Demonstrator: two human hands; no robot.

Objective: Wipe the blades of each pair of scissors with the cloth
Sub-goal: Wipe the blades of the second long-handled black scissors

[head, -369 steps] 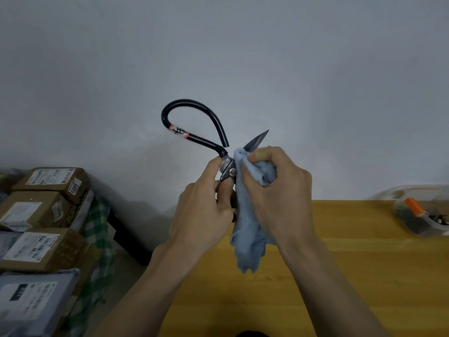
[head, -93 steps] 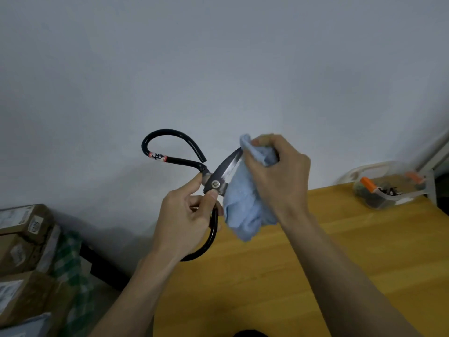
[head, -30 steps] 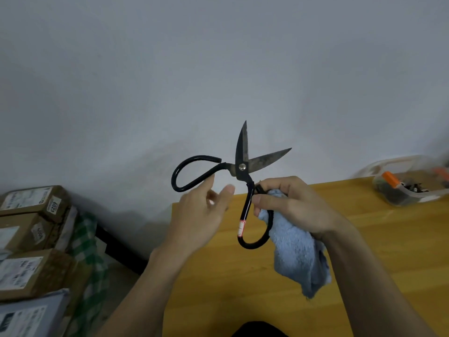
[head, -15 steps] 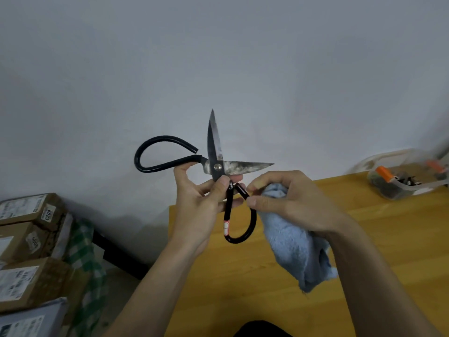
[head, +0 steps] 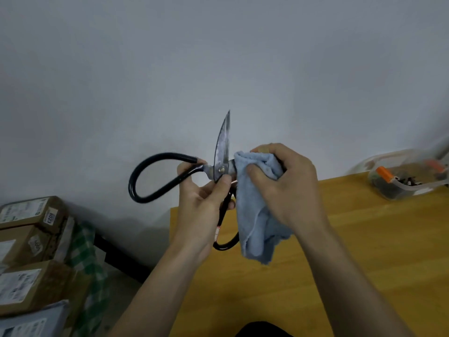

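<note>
Black-handled scissors hang spread apart in the air above the table's left end. My left hand pinches them at the pivot, thumb on the screw. One worn steel blade points straight up and is bare. The other blade points right and is hidden inside a light blue cloth, which my right hand squeezes around it. One handle loop sticks out to the left; the other hangs down behind the cloth.
A wooden table fills the lower right. A clear plastic box with an orange-handled item and small dark parts sits at its far right. Stacked cardboard parcels and green checked fabric stand on the left, below table level. A grey wall is behind.
My right hand has brought the cloth up from below the handles and closed it over the right-pointing blade. My left hand keeps its pinch at the pivot.
</note>
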